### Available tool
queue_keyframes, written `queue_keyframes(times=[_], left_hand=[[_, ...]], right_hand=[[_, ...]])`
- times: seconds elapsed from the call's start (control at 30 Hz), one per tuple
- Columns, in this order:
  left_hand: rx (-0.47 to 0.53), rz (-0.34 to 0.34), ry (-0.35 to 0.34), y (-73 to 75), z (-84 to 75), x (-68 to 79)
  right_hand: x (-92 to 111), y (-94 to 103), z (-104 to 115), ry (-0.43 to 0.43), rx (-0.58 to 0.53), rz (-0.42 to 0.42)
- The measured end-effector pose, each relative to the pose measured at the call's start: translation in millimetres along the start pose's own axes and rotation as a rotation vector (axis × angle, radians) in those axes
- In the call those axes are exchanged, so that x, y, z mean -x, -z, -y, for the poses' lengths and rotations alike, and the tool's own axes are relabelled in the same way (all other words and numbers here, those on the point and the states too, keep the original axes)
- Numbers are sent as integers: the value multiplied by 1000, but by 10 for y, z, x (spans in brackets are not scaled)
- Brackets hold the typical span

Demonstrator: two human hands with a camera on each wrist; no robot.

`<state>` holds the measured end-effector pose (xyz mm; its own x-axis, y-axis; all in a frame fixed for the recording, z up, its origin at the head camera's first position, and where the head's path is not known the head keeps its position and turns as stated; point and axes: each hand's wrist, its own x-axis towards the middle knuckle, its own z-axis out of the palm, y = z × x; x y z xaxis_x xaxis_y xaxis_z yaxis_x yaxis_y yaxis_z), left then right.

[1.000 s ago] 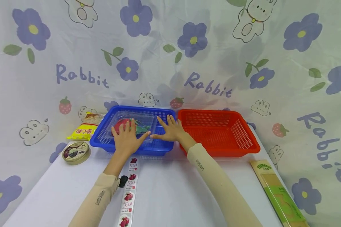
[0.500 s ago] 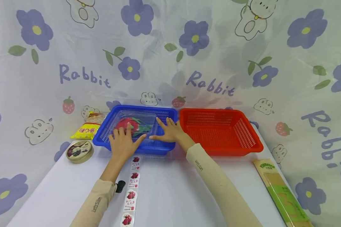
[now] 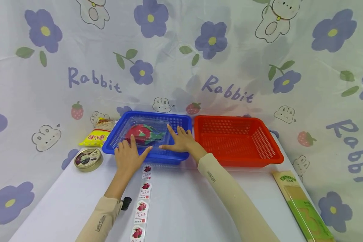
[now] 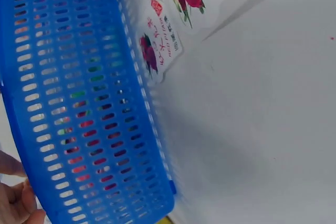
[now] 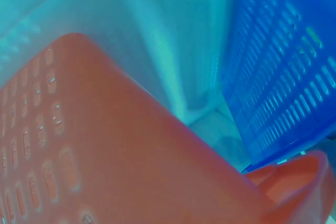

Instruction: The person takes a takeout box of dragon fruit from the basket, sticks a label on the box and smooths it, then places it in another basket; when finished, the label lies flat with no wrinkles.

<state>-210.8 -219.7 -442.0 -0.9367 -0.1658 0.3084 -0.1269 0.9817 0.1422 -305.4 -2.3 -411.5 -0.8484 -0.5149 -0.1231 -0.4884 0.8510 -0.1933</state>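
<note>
Step in hand, likely: setting down clear-boxed dragon fruit (image 3: 140, 132), which lies in blue basket (image 3: 163, 158), far left of centre. Left hand (image 3: 127, 157) at near rim, right hand (image 3: 183, 141) over right side; fingers spread on both, nothing gripped (contact hard to tell). Next move calls for lifting both hands clear. White table (image 3: 187, 208); rabbit-and-flower backdrop (image 3: 169, 90) behind; red basket (image 3: 239, 163) right.
</note>
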Motion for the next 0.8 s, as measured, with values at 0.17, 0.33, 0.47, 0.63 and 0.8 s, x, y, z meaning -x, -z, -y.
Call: queue_keyframes(times=[0.17, 0.33, 0.47, 0.63, 0.8], left_hand=[[10, -11, 20, 10, 28, 22], [31, -14, 56, 22, 86, 47], [38, -30, 106, 9, 171, 89], [29, -71, 152, -9, 270, 149], [37, -66, 170, -8, 317, 184]], right_hand=[[-7, 10, -15, -15, 0, 2], [-24, 28, -28, -27, 12, -10], [-41, 24, -20, -25, -7, 4], [-61, 3, -13, -37, -20, 27], [-75, 7, -19, -48, 2, 24]])
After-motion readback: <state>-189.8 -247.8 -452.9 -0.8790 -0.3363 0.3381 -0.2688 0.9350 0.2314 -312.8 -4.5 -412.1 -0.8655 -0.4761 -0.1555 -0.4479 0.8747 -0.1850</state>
